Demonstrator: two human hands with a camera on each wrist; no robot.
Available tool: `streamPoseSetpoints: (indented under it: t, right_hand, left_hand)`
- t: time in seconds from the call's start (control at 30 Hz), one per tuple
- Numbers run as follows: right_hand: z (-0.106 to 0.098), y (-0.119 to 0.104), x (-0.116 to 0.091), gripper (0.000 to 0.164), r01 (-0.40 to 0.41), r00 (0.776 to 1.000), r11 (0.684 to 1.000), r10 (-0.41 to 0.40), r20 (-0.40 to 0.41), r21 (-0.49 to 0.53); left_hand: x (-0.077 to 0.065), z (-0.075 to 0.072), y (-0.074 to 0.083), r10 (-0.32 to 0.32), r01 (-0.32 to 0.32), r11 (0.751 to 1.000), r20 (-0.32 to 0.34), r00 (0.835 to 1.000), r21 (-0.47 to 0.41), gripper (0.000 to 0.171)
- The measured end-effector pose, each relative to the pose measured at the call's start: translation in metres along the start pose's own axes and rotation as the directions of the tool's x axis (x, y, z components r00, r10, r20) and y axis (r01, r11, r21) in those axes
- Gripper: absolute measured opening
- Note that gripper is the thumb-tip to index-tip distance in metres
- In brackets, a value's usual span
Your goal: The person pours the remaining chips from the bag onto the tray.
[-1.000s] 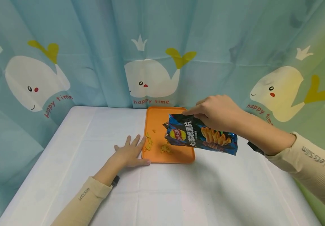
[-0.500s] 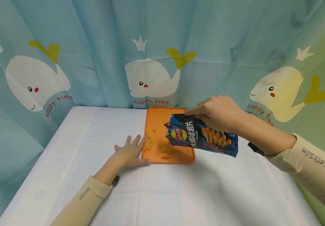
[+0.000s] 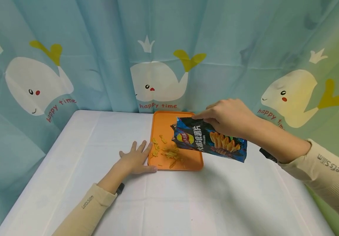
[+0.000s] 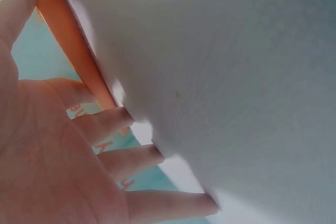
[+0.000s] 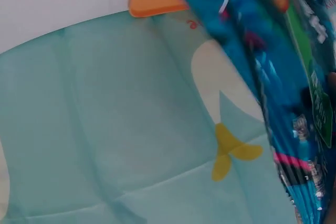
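My right hand (image 3: 229,118) grips the upper edge of a blue and black potato chip bag (image 3: 210,139), which is tilted with its torn end low over an orange tray (image 3: 163,121). Yellow ridged chips (image 3: 170,153) lie in pieces on the near and left parts of the tray. With fingers spread, my left hand (image 3: 135,160) rests at the tray's left edge. In the left wrist view its thumb and index finger touch the orange rim (image 4: 73,35). The bag fills the right of the right wrist view, where only a sliver of the hand shows.
A white cloth covers the table (image 3: 113,134). Behind it hangs a blue curtain (image 3: 104,65) printed with whales, close to the tray's far edge. Dark wrist straps show at both cuffs.
More chip pieces have fallen onto the tray, spreading over its near part and left side. The bag has shifted only slightly in my right hand. My left hand stays in place.
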State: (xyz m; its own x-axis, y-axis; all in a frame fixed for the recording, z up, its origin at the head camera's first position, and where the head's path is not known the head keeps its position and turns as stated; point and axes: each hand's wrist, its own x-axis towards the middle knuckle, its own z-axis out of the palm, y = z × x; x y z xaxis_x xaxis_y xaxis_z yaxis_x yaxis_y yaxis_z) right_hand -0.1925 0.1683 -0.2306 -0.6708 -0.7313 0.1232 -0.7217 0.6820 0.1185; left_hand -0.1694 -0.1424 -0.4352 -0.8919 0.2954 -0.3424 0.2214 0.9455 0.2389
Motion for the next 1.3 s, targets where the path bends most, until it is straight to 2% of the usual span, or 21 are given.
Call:
streamPoseSetpoints:
  t: [1.0, 1.3]
  right_hand:
    - [0.0028, -0.0007, 0.0033, 0.035, -0.002, 1.0, 1.0, 0.002, 0.02, 0.028]
    - [-0.0001, -0.0007, 0.0014, 0.035, -0.019, 1.0, 1.0, 0.019, 0.019, -0.004]
  left_hand:
    - [-0.0014, -0.0019, 0.0002, -0.005, 0.005, 1.0, -0.001, 1.0, 0.002, 0.109]
    - [-0.0017, -0.001, 0.0007, -0.005, 0.005, 1.0, -0.003, 1.0, -0.013, 0.109]
